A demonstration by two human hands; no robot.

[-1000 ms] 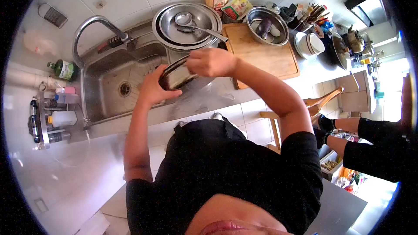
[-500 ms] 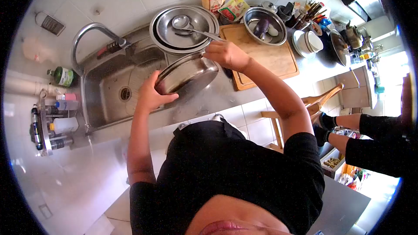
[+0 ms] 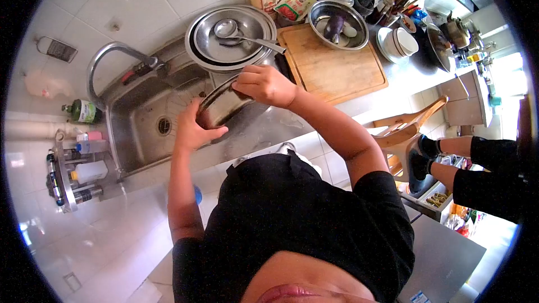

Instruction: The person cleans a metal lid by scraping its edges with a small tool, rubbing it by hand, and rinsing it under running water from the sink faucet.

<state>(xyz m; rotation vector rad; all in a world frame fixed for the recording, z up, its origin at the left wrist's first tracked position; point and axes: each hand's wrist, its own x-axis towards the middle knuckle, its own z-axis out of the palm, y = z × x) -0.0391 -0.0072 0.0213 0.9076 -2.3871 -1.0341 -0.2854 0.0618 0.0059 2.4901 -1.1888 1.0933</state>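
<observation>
Tilted on its side over the front edge of the sink (image 3: 132, 115) is a stainless steel basin (image 3: 224, 106). My left hand (image 3: 195, 127) grips its left end, thumb along the lower side and fingers behind. At the right end, the closed fingers of my right hand (image 3: 265, 85) hold the rim. The basin's inside faces away from me and is hidden. Just beyond it stand nested metal bowls (image 3: 193, 56), with a ladle (image 3: 225, 28) lying in the top one, its handle sticking out to the right.
A cutting board (image 3: 342, 78) lies right of the bowls, beside a metal bowl (image 3: 317, 36) holding an eggplant (image 3: 335, 26). White bowls (image 3: 405, 43) stand further right. The faucet (image 3: 115, 50) arches behind the sink. Another person's legs (image 3: 449, 165) show near a wooden chair (image 3: 412, 118).
The basin has shifted slightly left and turned more edge-on. My right hand has moved left and a little down with it. The view has also shifted slightly.
</observation>
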